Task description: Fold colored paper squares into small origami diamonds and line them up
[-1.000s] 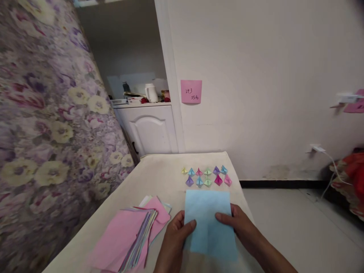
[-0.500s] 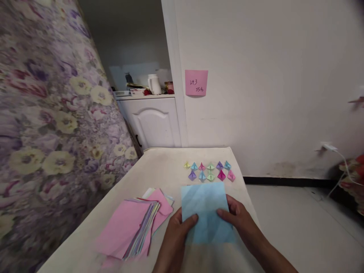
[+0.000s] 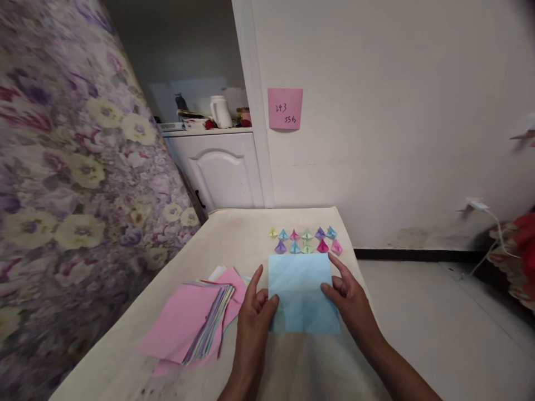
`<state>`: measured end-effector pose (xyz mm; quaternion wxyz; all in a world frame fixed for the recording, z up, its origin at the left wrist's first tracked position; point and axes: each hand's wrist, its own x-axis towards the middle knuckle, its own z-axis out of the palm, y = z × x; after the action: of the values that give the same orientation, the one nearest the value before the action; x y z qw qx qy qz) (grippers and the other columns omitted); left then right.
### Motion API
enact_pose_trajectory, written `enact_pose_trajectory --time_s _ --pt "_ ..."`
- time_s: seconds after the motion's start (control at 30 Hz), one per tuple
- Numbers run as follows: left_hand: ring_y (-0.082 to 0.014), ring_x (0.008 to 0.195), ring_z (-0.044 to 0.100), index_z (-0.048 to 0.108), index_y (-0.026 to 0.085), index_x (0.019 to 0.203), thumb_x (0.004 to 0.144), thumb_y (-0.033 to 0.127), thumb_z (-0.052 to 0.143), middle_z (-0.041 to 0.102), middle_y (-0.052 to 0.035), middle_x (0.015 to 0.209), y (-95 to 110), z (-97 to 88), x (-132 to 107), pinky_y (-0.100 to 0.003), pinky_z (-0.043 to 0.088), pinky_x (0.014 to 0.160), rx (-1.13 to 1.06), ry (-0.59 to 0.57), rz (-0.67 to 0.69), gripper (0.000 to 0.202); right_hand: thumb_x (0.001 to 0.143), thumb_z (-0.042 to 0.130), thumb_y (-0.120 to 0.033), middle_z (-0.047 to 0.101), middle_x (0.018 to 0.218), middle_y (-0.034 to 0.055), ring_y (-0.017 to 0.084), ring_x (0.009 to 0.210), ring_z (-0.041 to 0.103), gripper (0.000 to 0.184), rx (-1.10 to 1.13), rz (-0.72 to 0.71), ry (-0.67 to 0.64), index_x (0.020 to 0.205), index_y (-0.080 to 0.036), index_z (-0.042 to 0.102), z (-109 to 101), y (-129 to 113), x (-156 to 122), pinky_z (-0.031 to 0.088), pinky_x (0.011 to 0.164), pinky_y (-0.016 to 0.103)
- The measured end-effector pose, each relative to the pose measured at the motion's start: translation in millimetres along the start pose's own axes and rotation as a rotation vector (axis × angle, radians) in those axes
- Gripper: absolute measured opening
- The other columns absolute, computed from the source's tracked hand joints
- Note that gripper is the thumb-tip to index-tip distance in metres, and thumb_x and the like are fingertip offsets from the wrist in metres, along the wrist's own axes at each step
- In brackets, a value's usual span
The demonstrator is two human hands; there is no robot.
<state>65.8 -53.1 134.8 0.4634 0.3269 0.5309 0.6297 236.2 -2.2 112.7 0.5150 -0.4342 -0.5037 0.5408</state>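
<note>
A light blue sheet of paper (image 3: 304,292), with faint crease lines across it, is held up between my two hands above the table. My left hand (image 3: 254,312) pinches its left edge, thumb on the front and index finger pointing up beside it. At the right edge, my right hand (image 3: 349,292) grips the sheet the same way, its index finger stretched toward the top corner. Just beyond the sheet, small folded paper pieces (image 3: 307,247) in several colours stand in two rows. To the left of my left hand lies a stack of coloured paper (image 3: 188,320), pink on top.
The table (image 3: 234,234) has a cream cover and meets the wall at its far end. A floral curtain (image 3: 96,195) hangs along the left. Behind stands a white cabinet (image 3: 221,172) with a white jug (image 3: 220,111) on its shelf. A pink note (image 3: 285,108) is on the wall.
Both index fingers have come out from behind the blue sheet and now point upward. The thumbs have shifted outward toward its side edges. The view has tilted slightly downward.
</note>
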Motion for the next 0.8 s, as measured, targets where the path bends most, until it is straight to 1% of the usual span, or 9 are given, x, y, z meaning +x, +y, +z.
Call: enact_pose_trajectory --time_s 0.1,0.17,0.2,0.3,0.4,0.47,0.53,0.7,0.8 --pt "-0.0179 0.096 0.057 0.044 0.029 0.133 0.071 0.029 0.068 0.065 -0.0012 0.092 1 -1.5 1 -0.021 0.042 0.074 0.077 0.034 0.030 0.066 0.080 0.058 -0.034 0.032 0.055 -0.0083 0.011 0.049 0.034 0.066 -0.070 -0.030 0.011 0.140 -0.023 0.032 -1 -1 -1 0.029 0.047 0.021" --pt "-0.0208 0.108 0.052 0.053 0.029 0.127 0.070 0.028 0.069 0.063 -0.0035 0.106 -1 -4.5 3 -0.023 0.041 0.080 0.103 -0.003 0.046 0.059 0.082 0.057 -0.034 0.026 0.057 -0.0083 0.010 0.050 0.030 0.065 -0.102 -0.050 0.014 0.140 -0.023 0.031 -2 -2 -2 0.027 0.047 0.021" --pt "-0.0223 0.108 0.051 0.058 0.027 0.122 0.070 0.027 0.069 0.063 -0.0043 0.110 -3 -6.3 5 -0.024 0.042 0.081 0.113 -0.045 0.049 0.053 0.082 0.056 -0.034 0.025 0.058 -0.0081 0.010 0.050 0.029 0.065 -0.114 -0.060 0.011 0.141 -0.023 0.030 -2 -2 -3 0.026 0.047 0.021" --pt "-0.0228 0.092 0.058 0.071 0.022 0.098 0.068 0.028 0.071 0.067 -0.0051 0.098 -9 -11.6 9 -0.026 0.044 0.074 0.162 -0.157 0.038 0.030 0.083 0.055 -0.034 0.030 0.059 -0.0073 0.010 0.051 0.032 0.060 -0.123 -0.080 -0.022 0.139 -0.026 0.033 -3 -3 -3 0.028 0.049 0.021" --pt "-0.0185 0.074 0.058 0.072 0.020 0.082 0.064 0.028 0.074 0.067 -0.0025 0.080 -11 -13.4 10 -0.024 0.043 0.064 0.198 -0.166 -0.010 0.019 0.085 0.053 -0.034 0.048 0.068 -0.0027 0.013 0.063 0.046 0.041 -0.132 -0.119 -0.056 0.125 -0.027 0.054 -5 -4 -2 0.037 0.058 0.024" --pt "-0.0162 0.067 0.056 0.071 0.020 0.080 0.063 0.028 0.074 0.066 -0.0009 0.075 -10 -12.2 9 -0.023 0.041 0.060 0.186 -0.162 -0.047 0.020 0.085 0.052 -0.034 0.058 0.081 0.0014 0.017 0.078 0.053 0.027 -0.151 -0.167 -0.091 0.106 -0.026 0.066 -6 -4 0 0.040 0.070 0.027" --pt "-0.0143 0.062 0.055 0.069 0.020 0.080 0.063 0.027 0.074 0.064 0.0008 0.071 -7 -10.2 7 -0.022 0.040 0.057 0.164 -0.142 -0.044 0.020 0.086 0.051 -0.033 0.061 0.087 0.0030 0.019 0.083 0.054 0.023 -0.165 -0.193 -0.122 0.094 -0.024 0.071 -8 -2 1 0.040 0.074 0.028" --pt "-0.0146 0.062 0.054 0.065 0.020 0.086 0.061 0.024 0.075 0.062 0.0011 0.071 -7 -10.3 8 -0.021 0.039 0.056 0.131 -0.158 -0.039 0.027 0.077 0.062 -0.032 0.061 0.085 0.0019 0.017 0.069 0.052 0.022 -0.162 -0.089 -0.160 0.096 -0.023 0.069 -10 2 5 0.040 0.062 0.026" --pt "-0.0153 0.064 0.054 0.064 0.020 0.092 0.064 0.024 0.072 0.062 0.0002 0.073 -12 -15.0 11 -0.023 0.040 0.058 0.146 -0.180 -0.040 0.029 0.072 0.067 -0.027 0.060 0.086 0.0011 0.016 0.069 0.051 0.024 -0.213 -0.114 -0.181 0.096 -0.024 0.068 -10 1 5 0.041 0.062 0.026"
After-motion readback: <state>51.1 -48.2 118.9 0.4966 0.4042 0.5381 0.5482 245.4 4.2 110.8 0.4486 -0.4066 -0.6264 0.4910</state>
